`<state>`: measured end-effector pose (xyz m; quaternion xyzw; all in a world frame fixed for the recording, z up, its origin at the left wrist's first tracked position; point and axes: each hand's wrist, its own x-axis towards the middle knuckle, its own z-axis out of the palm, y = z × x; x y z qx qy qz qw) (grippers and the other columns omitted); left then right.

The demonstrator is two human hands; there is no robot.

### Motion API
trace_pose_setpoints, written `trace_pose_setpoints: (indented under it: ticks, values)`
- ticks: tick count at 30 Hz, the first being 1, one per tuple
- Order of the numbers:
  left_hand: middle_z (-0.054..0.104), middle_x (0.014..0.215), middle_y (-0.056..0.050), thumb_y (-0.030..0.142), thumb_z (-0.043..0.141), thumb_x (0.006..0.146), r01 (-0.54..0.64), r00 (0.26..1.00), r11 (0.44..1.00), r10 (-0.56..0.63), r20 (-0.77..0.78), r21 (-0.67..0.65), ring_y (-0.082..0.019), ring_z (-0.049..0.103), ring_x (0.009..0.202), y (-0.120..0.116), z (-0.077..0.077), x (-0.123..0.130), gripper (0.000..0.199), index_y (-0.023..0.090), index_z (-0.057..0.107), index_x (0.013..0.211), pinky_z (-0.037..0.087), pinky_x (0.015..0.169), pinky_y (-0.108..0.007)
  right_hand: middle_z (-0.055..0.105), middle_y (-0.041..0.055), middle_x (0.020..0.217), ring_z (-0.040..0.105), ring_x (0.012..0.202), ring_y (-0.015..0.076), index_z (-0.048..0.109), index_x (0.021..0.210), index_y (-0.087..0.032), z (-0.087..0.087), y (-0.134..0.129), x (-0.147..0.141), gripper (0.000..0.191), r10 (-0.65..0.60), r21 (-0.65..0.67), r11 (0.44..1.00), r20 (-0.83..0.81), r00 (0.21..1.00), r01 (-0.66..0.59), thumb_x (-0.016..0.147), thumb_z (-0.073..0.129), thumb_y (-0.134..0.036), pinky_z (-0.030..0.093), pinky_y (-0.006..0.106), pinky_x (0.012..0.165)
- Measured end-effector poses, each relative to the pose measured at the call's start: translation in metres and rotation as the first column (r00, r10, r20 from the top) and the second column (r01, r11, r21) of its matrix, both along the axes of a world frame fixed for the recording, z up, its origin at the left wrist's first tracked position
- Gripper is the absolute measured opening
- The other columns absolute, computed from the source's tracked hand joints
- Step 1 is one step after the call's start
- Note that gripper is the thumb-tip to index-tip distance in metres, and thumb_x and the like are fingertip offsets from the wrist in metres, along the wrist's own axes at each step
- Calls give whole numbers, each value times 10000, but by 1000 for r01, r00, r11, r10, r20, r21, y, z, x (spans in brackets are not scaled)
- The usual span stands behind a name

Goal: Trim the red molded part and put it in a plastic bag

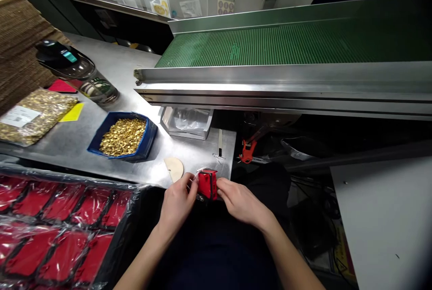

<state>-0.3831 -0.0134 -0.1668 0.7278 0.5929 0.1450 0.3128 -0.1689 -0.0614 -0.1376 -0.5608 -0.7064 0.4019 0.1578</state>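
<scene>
Between my hands, just off the near edge of the metal table, is a small red plastic part with black edging (207, 185). My left hand (179, 200) pinches its left side, where some clear plastic film seems to show. On the opposite side my right hand (238, 197) grips it with thumb and fingers. A round beige disc with a notch (174, 168) lies on the table by my left fingers. Farther left stands a blue bin (148, 139) filled with small gold-coloured metal pieces (123, 137).
A green conveyor belt (263, 44) with a metal side rail crosses behind. Under it sits a grey tray (186, 130) with clear bags. At left are a crate (133, 200) of wrapped red parts, a water bottle (97, 85) and a bag of gold pieces (50, 110).
</scene>
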Motion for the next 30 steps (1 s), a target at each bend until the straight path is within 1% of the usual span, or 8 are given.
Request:
trace_pose_setpoints:
  ticks: [4,6,10,12,16,20,26,30]
  values:
    - [704,754,-23,351,487,988,-25,999,1000,24,-41,-7,-204,647,646,9,-2,-7,215,237,618,861,368,613,-288,669,18,1335,633,1150,183,578,1348,-277,-10,2,-2,545,114,86,989,89,989,-122,894,471,4,488,277,969]
    - [714,757,-25,335,491,976,-36,999,999,36,-34,-16,-210,661,657,14,-4,-9,194,238,620,869,373,609,-285,698,33,1257,643,1083,196,595,1332,-262,-18,4,-6,474,114,147,979,182,977,-142,921,516,-39,502,297,927]
    - [753,808,-24,355,507,966,-68,997,997,68,23,-36,-201,692,675,21,-8,-13,182,234,642,952,435,627,-274,711,46,979,634,919,200,694,1105,-227,-32,7,-15,186,63,286,947,275,959,-144,995,561,-157,492,303,784]
    - [756,813,-18,385,509,972,-87,994,995,89,61,-39,-187,687,654,22,-6,-15,221,228,659,927,458,628,-269,707,49,979,632,913,196,705,1051,-223,-32,4,-17,166,26,314,942,274,961,-115,1020,545,-187,483,305,781]
    - [757,838,7,457,526,983,-108,984,994,111,138,-30,-158,678,665,16,9,-22,293,230,693,905,483,658,-250,669,51,1196,643,951,164,716,1054,-243,-20,-12,-14,136,-86,391,919,95,992,42,1012,587,-230,490,285,822]
    - [745,766,31,441,595,945,-85,987,995,92,132,-57,-154,645,634,13,29,-25,269,237,727,831,452,646,-257,650,46,1103,620,829,135,742,1036,-251,-3,-30,-12,134,-201,440,877,-27,979,192,984,624,-214,478,264,734]
    - [743,738,27,389,608,933,-45,993,999,46,110,-7,-162,654,653,13,46,-20,250,232,739,790,443,644,-263,663,37,934,615,787,150,748,1048,-242,19,-37,-13,190,-212,508,845,29,977,168,971,601,-149,449,283,682]
    - [753,779,22,380,612,940,-88,988,989,71,136,118,-153,666,668,10,52,-20,226,223,734,834,456,671,-260,679,33,890,626,763,148,763,1057,-253,28,-39,-12,226,-223,564,806,6,975,181,953,607,-126,461,283,675]
